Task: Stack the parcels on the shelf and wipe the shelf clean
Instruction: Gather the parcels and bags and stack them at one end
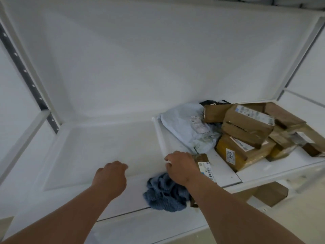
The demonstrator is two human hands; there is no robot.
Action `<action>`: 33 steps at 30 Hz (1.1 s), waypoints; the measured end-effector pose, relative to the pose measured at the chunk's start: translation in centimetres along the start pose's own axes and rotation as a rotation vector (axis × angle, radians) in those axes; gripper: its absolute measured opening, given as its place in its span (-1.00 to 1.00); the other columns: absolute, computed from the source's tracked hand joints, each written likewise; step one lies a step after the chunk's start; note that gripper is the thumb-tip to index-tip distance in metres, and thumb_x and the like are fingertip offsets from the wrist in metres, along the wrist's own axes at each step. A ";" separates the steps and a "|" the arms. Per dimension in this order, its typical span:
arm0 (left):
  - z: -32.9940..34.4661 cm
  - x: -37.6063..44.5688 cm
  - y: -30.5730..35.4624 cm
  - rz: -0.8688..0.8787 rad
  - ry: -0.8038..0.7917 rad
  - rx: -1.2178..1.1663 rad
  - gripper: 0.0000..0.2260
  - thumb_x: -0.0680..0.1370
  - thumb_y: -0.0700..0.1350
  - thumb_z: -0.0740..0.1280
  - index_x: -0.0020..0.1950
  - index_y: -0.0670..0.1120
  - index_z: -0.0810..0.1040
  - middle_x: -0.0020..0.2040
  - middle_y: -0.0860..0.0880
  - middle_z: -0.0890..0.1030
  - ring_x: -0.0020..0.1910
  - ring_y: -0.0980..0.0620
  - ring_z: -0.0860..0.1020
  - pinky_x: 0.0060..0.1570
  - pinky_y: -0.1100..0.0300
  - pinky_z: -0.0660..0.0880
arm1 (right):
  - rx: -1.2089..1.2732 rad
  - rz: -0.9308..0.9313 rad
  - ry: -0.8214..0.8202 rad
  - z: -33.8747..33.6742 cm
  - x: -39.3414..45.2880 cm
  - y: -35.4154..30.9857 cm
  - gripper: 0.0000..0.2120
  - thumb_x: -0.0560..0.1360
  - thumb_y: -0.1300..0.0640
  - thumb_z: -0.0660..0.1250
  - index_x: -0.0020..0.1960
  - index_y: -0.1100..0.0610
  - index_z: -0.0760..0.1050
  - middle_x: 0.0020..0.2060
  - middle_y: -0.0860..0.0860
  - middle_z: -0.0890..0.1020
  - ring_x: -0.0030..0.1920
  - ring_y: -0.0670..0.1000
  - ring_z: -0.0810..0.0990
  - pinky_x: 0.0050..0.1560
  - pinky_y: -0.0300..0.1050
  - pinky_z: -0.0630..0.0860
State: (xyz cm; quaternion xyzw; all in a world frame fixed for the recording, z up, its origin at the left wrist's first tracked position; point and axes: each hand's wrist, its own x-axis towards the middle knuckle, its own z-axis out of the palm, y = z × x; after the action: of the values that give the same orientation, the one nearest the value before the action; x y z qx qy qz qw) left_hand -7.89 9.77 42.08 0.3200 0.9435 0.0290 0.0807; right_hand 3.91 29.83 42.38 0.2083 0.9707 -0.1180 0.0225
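The parcels (246, 131) are seen heaped loosely at the right end of the white shelf (105, 147), brown cartons tilted against one another and a pale blue mailer bag (186, 125) lying at the left edge of the heap; no tidy stack can be said to have been made, so the stacking is judged barely begun; one small carton (204, 166) lies apart at the front, just beside the right hand (181, 166); the fingers of that hand are curled downward at the raised white divider strip (163, 145), but what is gripped, if anything, cannot be told; the left hand (110, 175) is held over the bare left part of the shelf, its fingers loosely curled and nothing held; a blue cloth (163, 192) lies bunched at the front edge under the right wrist, gripped by neither hand, so the wiping is judged still to be done; the shelf surface is smooth white; a perforated metal upright (26, 73) is seen at the left, another carton (270, 192) on the level below, and pale flooring beneath
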 end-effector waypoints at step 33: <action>-5.1 8.3 36.7 -0.126 -0.334 -1.415 -0.68 0.56 0.12 0.26 0.29 0.09 0.43 0.16 0.01 0.57 0.12 -0.05 0.55 0.21 -0.07 0.49 | 1.009 0.638 0.419 -15.7 -0.5 29.1 -0.66 0.62 -0.09 0.14 -0.04 0.14 0.53 -0.13 0.13 0.66 -0.15 0.13 0.63 -0.11 0.02 0.54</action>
State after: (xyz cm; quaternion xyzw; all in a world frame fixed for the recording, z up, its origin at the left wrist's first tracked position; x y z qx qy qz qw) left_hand 6.71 43.98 49.94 0.1366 0.6906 0.5781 0.4126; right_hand 16.40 59.10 51.26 0.4911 0.6696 -0.5052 -0.2350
